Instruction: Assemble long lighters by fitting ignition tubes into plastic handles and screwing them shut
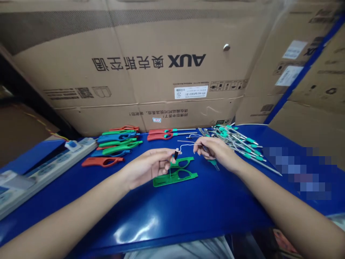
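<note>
My left hand is closed in a pinch on a small black igniter with a white end. A thin white wire runs from this igniter to my right hand, whose fingers are closed on it. A teal-and-grey piece shows just below the right hand; whether that hand grips it too I cannot tell. Beneath the left fingers, two green lighter handle shells lie on the blue table, partly hidden by the hand. A thin teal wire hangs from the igniter toward them.
Red, blue and green handle shells are stacked at the left. Two red lighters with metal tubes lie at the back. Several metal tubes with teal ends form a pile at the right. A power strip borders the left; cardboard walls the back.
</note>
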`<action>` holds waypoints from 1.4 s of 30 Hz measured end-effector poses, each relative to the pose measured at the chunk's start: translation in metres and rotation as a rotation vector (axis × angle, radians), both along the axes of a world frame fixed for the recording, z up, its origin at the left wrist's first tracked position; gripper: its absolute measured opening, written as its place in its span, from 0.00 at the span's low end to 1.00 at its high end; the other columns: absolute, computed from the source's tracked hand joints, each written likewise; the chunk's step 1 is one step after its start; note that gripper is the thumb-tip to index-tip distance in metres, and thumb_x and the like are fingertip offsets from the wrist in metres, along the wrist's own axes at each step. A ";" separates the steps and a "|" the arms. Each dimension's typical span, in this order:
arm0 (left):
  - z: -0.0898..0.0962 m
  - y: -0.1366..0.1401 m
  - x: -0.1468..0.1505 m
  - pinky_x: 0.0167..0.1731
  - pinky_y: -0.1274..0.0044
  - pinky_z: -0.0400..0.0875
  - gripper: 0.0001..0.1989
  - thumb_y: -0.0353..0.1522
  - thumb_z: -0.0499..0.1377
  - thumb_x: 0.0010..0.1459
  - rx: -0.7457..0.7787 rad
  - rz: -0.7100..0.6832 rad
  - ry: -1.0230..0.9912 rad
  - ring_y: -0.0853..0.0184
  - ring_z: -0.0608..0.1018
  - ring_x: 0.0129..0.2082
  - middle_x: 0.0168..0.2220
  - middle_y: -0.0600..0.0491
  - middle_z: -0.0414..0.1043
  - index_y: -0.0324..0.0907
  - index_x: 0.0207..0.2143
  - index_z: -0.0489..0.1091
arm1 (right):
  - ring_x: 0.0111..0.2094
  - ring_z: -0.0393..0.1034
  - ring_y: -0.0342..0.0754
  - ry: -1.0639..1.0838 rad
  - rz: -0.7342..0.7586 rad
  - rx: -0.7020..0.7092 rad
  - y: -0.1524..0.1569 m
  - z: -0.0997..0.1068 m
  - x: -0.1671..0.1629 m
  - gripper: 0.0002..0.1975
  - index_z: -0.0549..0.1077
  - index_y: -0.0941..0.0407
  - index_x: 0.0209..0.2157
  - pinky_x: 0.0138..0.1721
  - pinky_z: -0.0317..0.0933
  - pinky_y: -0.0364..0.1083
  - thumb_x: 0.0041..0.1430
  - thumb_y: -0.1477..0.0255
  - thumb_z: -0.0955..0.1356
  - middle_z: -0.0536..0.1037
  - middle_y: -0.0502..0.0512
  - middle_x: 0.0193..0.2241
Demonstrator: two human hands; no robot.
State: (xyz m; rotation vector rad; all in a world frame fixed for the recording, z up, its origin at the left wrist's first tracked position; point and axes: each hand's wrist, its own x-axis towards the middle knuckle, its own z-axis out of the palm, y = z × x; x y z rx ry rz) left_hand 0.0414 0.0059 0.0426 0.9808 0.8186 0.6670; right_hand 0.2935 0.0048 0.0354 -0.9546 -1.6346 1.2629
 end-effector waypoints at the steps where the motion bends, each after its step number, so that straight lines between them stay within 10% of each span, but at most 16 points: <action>1: -0.003 -0.005 -0.006 0.24 0.85 0.67 0.14 0.35 0.73 0.49 0.017 0.022 0.015 0.78 0.72 0.22 0.29 0.54 0.76 0.39 0.37 0.80 | 0.21 0.53 0.39 -0.020 0.033 0.018 -0.003 -0.001 -0.003 0.19 0.75 0.59 0.32 0.20 0.45 0.41 0.64 0.58 0.63 0.66 0.48 0.22; 21: -0.030 -0.012 -0.035 0.41 0.75 0.72 0.06 0.32 0.60 0.65 1.405 0.251 0.732 0.66 0.76 0.39 0.38 0.51 0.71 0.44 0.41 0.78 | 0.45 0.72 0.47 -0.477 0.179 0.537 -0.013 -0.017 -0.014 0.12 0.76 0.55 0.45 0.48 0.65 0.46 0.72 0.70 0.61 0.77 0.58 0.43; 42: -0.021 -0.006 -0.036 0.37 0.78 0.75 0.07 0.37 0.67 0.57 0.938 0.077 0.513 0.67 0.80 0.34 0.35 0.53 0.81 0.43 0.36 0.79 | 0.32 0.74 0.44 -0.575 0.075 0.539 0.000 -0.033 -0.009 0.11 0.78 0.54 0.40 0.34 0.63 0.42 0.69 0.64 0.66 0.82 0.54 0.35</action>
